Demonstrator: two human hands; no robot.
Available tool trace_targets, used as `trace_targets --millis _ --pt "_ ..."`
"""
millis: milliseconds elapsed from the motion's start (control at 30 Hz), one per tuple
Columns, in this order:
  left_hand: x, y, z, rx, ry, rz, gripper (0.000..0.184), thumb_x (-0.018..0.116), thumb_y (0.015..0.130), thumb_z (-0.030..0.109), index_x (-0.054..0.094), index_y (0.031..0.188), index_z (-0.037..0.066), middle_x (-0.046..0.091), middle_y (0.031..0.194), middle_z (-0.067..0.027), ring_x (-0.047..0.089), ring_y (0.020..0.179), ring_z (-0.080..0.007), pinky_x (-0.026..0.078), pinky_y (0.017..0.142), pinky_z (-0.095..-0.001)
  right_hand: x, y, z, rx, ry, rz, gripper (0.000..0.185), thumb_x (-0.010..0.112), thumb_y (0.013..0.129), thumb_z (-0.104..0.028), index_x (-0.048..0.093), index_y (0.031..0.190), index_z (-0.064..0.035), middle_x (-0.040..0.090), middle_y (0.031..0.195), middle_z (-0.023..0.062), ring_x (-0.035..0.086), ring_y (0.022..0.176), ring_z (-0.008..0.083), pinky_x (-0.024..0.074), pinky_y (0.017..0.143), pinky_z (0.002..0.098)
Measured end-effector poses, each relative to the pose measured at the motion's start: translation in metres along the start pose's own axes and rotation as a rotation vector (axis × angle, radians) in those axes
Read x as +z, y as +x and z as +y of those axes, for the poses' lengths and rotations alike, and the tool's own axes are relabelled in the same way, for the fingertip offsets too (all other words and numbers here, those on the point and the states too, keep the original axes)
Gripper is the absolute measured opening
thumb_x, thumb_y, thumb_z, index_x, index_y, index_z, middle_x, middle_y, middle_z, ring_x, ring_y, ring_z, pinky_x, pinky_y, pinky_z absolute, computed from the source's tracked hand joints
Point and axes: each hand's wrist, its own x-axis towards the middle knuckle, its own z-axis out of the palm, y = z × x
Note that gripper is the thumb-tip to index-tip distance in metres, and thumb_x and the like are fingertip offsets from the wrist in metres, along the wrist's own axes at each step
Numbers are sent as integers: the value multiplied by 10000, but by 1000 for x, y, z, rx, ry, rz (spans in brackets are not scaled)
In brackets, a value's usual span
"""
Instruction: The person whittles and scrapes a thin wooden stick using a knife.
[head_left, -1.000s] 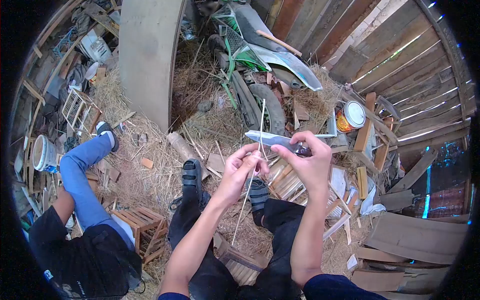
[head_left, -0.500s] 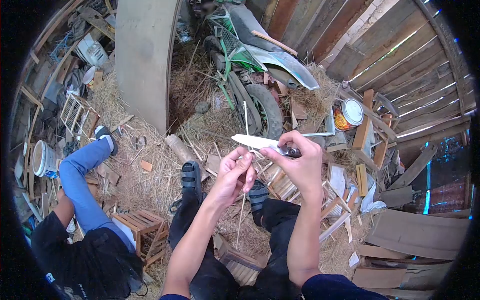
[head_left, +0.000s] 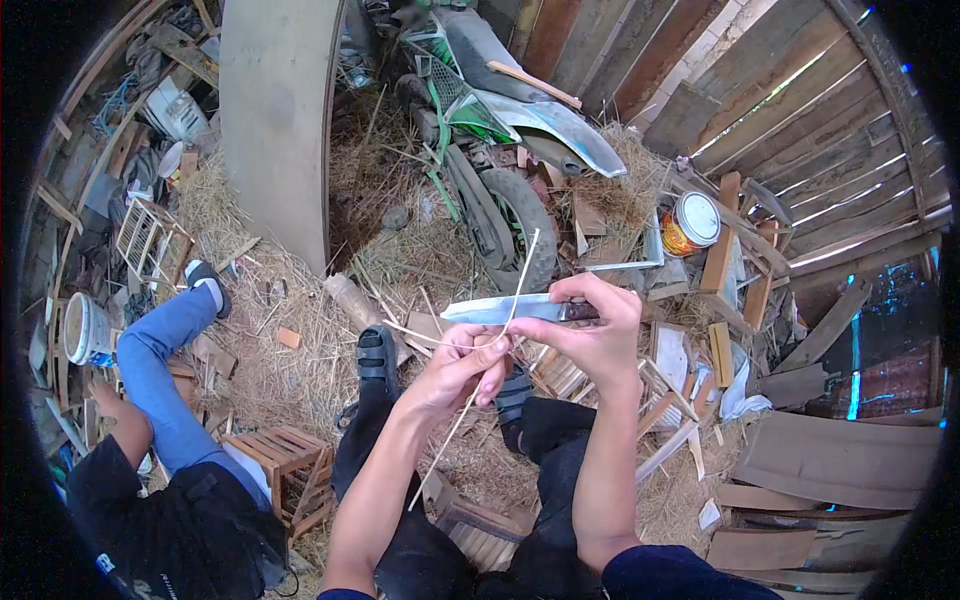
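Observation:
My left hand [head_left: 462, 372] pinches a long thin pale strip [head_left: 441, 455], which looks like split bamboo or wood. The strip slants from above my fingers at the upper right to over my lap at the lower left. A second thin piece [head_left: 412, 334] points out leftward from the fingers; whether it joins the strip I cannot tell. In my right hand [head_left: 603, 325] is a dark-handled knife [head_left: 490, 310]. Its blade points left and lies against or just behind the strip, above my left fingers. My right thumb reaches toward the strip beside the blade.
A seated person in blue trousers [head_left: 165, 365] is at the left, near a slatted wooden crate [head_left: 280, 455]. Straw and wood scraps cover the ground. Ahead stands a motorbike [head_left: 515, 200] beside a tall board [head_left: 272, 130]. A paint bucket [head_left: 697, 220] sits at the right.
The strip has tilted from near upright to a slant, and its top has swung right. The knife has turned flatter and slightly lower. The other person's hand has lifted off the knee.

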Motion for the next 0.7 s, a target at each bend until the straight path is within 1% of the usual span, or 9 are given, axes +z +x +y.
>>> trace_targets --millis 167,200,300,367,400,500,567,633,700 --pt "-6 -2 -3 5 5 -58 173 615 997 230 572 988 62 519 554 5 464 436 -72 373 418 -214 -10 1 11 6 -98 119 354 933 623 -259 670 728 -48 638 650 27 612 571 110 463 521 248" --pt "-6 -4 -5 -13 6 -81 169 614 997 223 566 973 64 526 558 2 468 438 -72 377 418 -216 -18 1 14 80 -122 141 334 920 669 -256 657 733 -60 629 652 15 590 579 91 449 518 242" --pt "-4 -12 -3 -123 147 -154 170 623 989 189 541 938 49 530 554 -23 505 452 -94 407 445 -238 -32 6 23 107 -171 481 322 896 720 -241 624 735 -69 594 648 -15 540 579 68 414 510 237" --pt "1 -16 -12 -185 176 -222 150 613 994 169 546 941 45 537 568 -24 510 463 -97 421 452 -249 -54 3 33 312 -272 532 327 876 755 -231 590 738 -72 552 645 -42 492 574 57 383 503 231" --pt "0 -16 -16 -209 88 -196 150 611 996 172 560 952 38 551 591 -22 525 491 -96 420 458 -247 -54 2 34 322 -259 516 330 875 757 -235 588 741 -72 544 642 -42 484 573 57 382 506 232" --pt "-6 -5 -31 -154 151 -4 166 618 994 200 572 965 43 561 613 -21 537 526 -95 425 484 -245 -50 -2 36 358 -208 460 340 871 763 -247 582 748 -70 518 633 -41 458 568 58 378 514 234" --pt "-13 2 -33 -98 204 24 210 601 1004 262 587 1000 53 558 620 -13 529 543 -92 429 515 -241 -40 0 31 226 -207 427 344 878 748 -259 591 774 -70 548 646 -8 512 595 81 411 544 255" --pt "-15 4 -31 -63 176 107 229 588 1010 288 592 1011 59 550 616 -6 517 536 -89 429 521 -241 -31 3 27 198 -148 391 350 877 744 -263 592 774 -62 581 669 2 537 604 96 430 562 264" --pt "-18 6 -31 -28 203 161 233 561 1023 292 591 1040 62 542 617 1 513 544 -86 425 525 -241 -26 3 23 263 -61 320 356 878 741 -265 593 775 -54 591 679 4 546 612 103 437 571 265"
